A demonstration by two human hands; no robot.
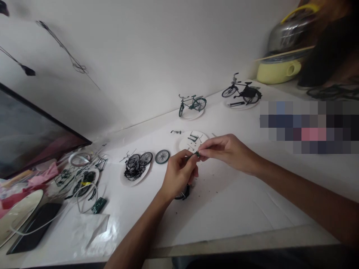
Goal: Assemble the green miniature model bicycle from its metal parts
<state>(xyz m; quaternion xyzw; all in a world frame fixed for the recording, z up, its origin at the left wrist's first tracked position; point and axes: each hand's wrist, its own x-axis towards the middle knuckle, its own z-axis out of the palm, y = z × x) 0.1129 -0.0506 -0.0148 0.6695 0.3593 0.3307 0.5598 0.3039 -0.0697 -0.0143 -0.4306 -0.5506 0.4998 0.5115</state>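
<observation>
Over the middle of the table my left hand [181, 173] and my right hand [228, 151] meet, fingertips pinched together. Both grip a small dark green part [197, 153], mostly covered by the fingers, so its kind does not show. Below my left hand, a wheel with a black bicycle piece [184, 193] is partly hidden. Just beyond the hands lies a white paper plate [181, 141] with small dark and metal bits on it. A loose spoked wheel [162, 156] rests on the table left of my left hand.
A plate of black bicycle parts [136, 168] stands at left. Assembled model bicycles, one green [193, 104] and one black [242, 89], stand by the wall. Left lie a cluttered heap of frames [84, 183] and a dark flat case [35, 228]. Back right: a yellow pot [276, 71].
</observation>
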